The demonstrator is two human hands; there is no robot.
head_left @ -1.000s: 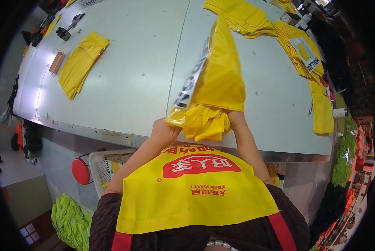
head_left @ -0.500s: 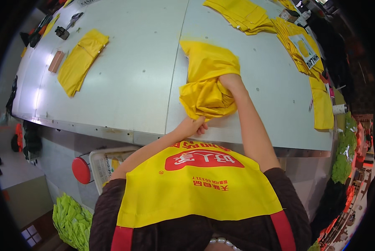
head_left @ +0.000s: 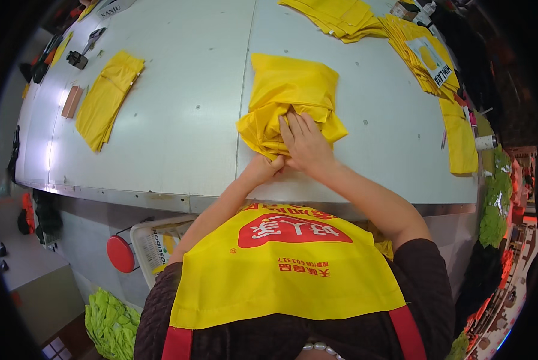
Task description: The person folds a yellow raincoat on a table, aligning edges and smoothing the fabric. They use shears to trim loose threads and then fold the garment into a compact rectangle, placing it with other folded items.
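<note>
A piece of shiny yellow fabric (head_left: 296, 81) lies on the pale table in front of me, its far part flat and its near part gathered in loose folds. My left hand (head_left: 264, 170) is closed at the near edge of the bundle, pinching the cloth there. Just to its right, my right hand (head_left: 308, 144) rests on the folds with its fingers stretched out, the fingertips pushed a little into the crumpled cloth. Some of the left fingers are hidden by the fabric and the right hand.
Folded yellow pieces (head_left: 110, 99) lie at the left by a brown block (head_left: 71, 102) and a small black object (head_left: 77, 59). More yellow stacks (head_left: 341, 18) are at the far right, near a white thread spool (head_left: 486, 143). Below the table edge are a white basket (head_left: 140, 237) and a red stool (head_left: 120, 254).
My right hand has come out from the far side of the fabric and moved down onto its near folds. The far part now lies flatter. My left hand stays at the near edge.
</note>
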